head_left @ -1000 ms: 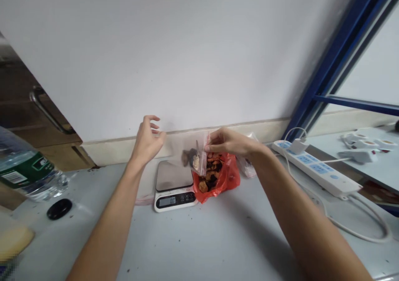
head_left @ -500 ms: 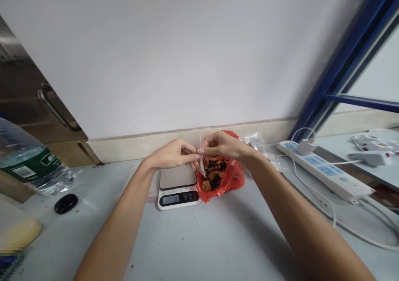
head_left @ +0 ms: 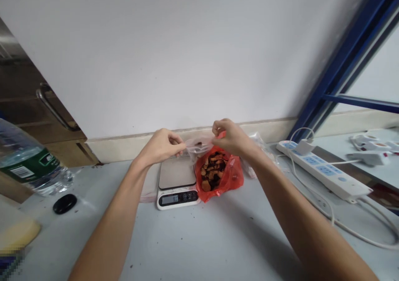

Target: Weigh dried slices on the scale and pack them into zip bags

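Note:
A small clear plastic bag is stretched between my two hands, its mouth spread apart. My left hand pinches one edge of it above the kitchen scale. On the other side, my right hand is closed on the opposite edge, over the back of a red plastic bag. That red bag lies open beside the scale and holds dried brown slices. The scale's plate carries nothing; its lit display is too blurred to read surely.
Flat clear bags lie left of the scale, and another clear bag sits behind the red one. A white power strip with cables is at right. A large water bottle and a black lid are at left.
My hands have moved apart, the left going left and the right going right and slightly up. The clear bag, narrow before, is now pulled wide with its mouth open.

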Demonstrator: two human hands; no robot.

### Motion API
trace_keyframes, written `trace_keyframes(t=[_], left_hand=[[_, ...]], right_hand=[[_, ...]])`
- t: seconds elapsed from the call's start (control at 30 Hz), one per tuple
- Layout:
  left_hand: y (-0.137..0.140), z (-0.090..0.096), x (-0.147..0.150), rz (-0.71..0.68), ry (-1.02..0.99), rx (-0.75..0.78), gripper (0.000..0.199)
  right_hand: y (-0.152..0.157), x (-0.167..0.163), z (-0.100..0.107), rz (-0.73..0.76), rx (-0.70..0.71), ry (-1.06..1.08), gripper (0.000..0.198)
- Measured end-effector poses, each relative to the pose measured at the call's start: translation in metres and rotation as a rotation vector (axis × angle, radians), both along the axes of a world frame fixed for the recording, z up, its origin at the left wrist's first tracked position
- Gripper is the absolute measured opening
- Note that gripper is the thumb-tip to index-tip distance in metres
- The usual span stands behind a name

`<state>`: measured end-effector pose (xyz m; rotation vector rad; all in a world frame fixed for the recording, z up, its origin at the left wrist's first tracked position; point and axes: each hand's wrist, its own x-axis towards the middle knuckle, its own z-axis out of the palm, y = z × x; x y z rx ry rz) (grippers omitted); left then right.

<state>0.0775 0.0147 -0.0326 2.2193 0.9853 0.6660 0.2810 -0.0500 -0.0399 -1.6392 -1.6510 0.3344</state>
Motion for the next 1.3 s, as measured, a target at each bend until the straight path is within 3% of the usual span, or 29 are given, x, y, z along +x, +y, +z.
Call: trace_keyframes(t=[0.07,0.1,0.27,0.33,0.43,0.5,0.6,0.7,0.9,1.2,1.3], left_hand=[[-0.003,-0.002,0.004,0.012,-0.033,0.028,0.018],[-0.006,-0.002,0.007,-0.009,-0.055,0.043,0.017],[-0.025,-0.002,0.02,-0.203,-0.133,0.131,0.017],[-0.024,-0.001,0.02,-0.202,-0.173,0.159,0.016],[-0.01,-0.006,0.015,-0.03,-0.321,0.193,0.015],[0.003,-0.013,0.011,0.103,-0.403,0.1,0.024],[0.016,-0.024,0.008,0.081,-0.435,-0.289,0.052],[0.019,-0.027,0.009,0.02,-0.521,-0.489,0.071],[0.016,-0.019,0.012,0.084,-0.615,-0.398,0.068],[0.006,-0.024,0.026,0.019,-0.587,-0.277,0.045],[-0.003,-0.026,0.036,-0.005,-0.586,-0.223,0.033]], right_hand=[[-0.002,-0.009,0.0,0.025,0.122,-0.04,0.015],[-0.003,-0.014,0.0,0.056,0.113,-0.063,0.018],[-0.008,-0.024,-0.002,0.038,-0.268,-0.222,0.015],[-0.008,-0.017,0.0,0.032,-0.332,-0.268,0.016],[-0.01,-0.001,0.006,0.137,-0.236,-0.261,0.063],[-0.012,0.01,0.01,0.205,-0.177,-0.235,0.089],[-0.015,0.023,0.013,0.265,-0.196,-0.222,0.101],[-0.017,0.036,0.013,0.32,-0.243,-0.224,0.096],[-0.026,0.068,0.017,0.496,-0.384,-0.195,0.044],[-0.025,0.075,0.016,0.228,-0.419,-0.314,0.026],[-0.023,0.065,0.017,0.219,-0.382,-0.265,0.033]])
